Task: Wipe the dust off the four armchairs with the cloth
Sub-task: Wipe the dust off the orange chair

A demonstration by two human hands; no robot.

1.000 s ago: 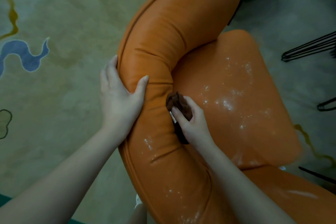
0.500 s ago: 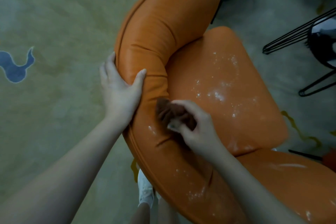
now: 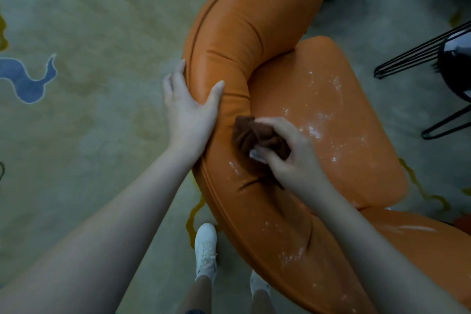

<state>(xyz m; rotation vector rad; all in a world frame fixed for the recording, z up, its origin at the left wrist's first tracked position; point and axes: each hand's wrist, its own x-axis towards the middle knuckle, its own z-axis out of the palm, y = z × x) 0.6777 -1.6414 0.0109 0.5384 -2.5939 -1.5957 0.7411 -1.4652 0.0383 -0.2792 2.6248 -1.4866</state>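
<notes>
Wiping step: the padded backrest roll [image 3: 254, 20] of the orange armchair [image 3: 277, 214] is being cleaned; judging by the powder left, this chair is only partly done.
Left hand [image 3: 188, 112]: clasps the roll, thumb across its top and fingers over the outer piped edge. The probable purpose is to brace the chair against the push of the wiping stroke.
Right hand [image 3: 293, 158]: clenched round the cloth [image 3: 252, 135], fingers curled over the bunched fabric, pressing it onto the roll just beside the left thumb.
Cloth: brown, gathered into a wad rather than spread flat, which concentrates pressure on a small area; it touches the roll just above the crease with the seat cushion [image 3: 356, 99].
Dust [image 3: 313, 130]: white specks scattered across the seat cushion; further patches lie on the roll below the cloth and lower toward the viewer.
Surroundings: patterned carpet [image 3: 89, 33], a white shoe [image 3: 206, 245] beside the chair base, a black wire-legged chair [image 3: 413, 58] well apart at right.
Change from earlier frames: the cloth has moved from the inner face near the seat crease up onto the crown of the roll; the left hand keeps the same grip; the speck patch below the cloth remains unwiped; the shoe has come into view.
</notes>
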